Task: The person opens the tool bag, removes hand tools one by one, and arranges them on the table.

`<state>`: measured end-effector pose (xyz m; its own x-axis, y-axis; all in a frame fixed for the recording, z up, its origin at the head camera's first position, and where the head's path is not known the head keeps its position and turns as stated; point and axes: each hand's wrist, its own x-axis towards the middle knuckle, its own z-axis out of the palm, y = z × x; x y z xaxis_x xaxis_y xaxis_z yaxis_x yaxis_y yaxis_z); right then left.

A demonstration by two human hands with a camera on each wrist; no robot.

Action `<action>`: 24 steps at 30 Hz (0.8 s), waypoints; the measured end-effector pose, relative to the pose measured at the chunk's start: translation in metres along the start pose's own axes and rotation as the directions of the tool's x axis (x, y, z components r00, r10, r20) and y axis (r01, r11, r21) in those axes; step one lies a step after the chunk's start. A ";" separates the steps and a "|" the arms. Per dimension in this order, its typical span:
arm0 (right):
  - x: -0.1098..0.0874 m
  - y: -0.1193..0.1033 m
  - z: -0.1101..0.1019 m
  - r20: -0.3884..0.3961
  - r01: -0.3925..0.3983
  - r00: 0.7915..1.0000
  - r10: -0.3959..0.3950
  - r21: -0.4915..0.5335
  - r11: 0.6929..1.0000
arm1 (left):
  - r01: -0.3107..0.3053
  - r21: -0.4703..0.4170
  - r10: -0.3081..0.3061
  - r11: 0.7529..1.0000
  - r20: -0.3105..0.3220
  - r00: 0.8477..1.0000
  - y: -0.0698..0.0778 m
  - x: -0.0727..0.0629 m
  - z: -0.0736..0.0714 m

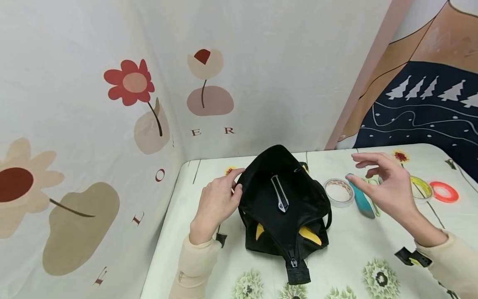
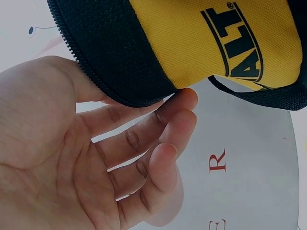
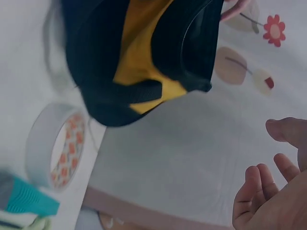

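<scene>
A black and yellow fabric tool bag (image 1: pixel 278 234) stands unzipped in the middle of the table, its mouth gaping. Inside it lies a grey utility knife (image 1: pixel 280 194). My left hand (image 1: pixel 220 199) holds the bag's left rim, thumb and fingers at the zipper edge (image 2: pixel 88 72); some fingertips are hidden behind the fabric in the left wrist view. To the right of the bag, my right hand (image 1: pixel 392 187) hovers with fingers spread and bent, holding nothing. Below it lies a teal tool (image 1: pixel 362 202), partly covered by the hand.
A clear tape roll (image 1: pixel 339 204) sits between bag and teal tool. Beside the tool is a light green looped item (image 1: pixel 376 210). Farther right lie a yellow tape roll (image 1: pixel 429 192) and an orange ring-shaped roll (image 1: pixel 453 194). A printed curtain (image 1: pixel 276 83) hangs behind the table.
</scene>
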<state>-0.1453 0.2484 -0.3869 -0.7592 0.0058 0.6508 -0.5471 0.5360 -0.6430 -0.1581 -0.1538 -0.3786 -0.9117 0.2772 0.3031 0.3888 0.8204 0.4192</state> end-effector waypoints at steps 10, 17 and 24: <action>-0.002 -0.018 0.026 0.096 0.037 0.995 -0.042 0.048 0.998 | 0.001 0.003 -0.002 1.000 0.008 1.000 0.000 0.001 0.001; -0.001 -0.024 0.044 0.123 0.056 0.990 -0.064 0.065 0.996 | -0.001 0.005 0.001 1.000 0.002 1.000 0.000 0.000 0.001; 0.001 -0.028 0.061 0.161 0.089 0.982 -0.102 0.084 0.992 | 0.000 0.009 0.000 1.000 0.003 1.000 0.000 0.000 0.000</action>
<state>-0.1524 0.1818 -0.3936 -0.7462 -0.1850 0.6395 -0.6405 0.4614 -0.6139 -0.1585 -0.1540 -0.3786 -0.9122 0.2786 0.3006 0.3875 0.8249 0.4114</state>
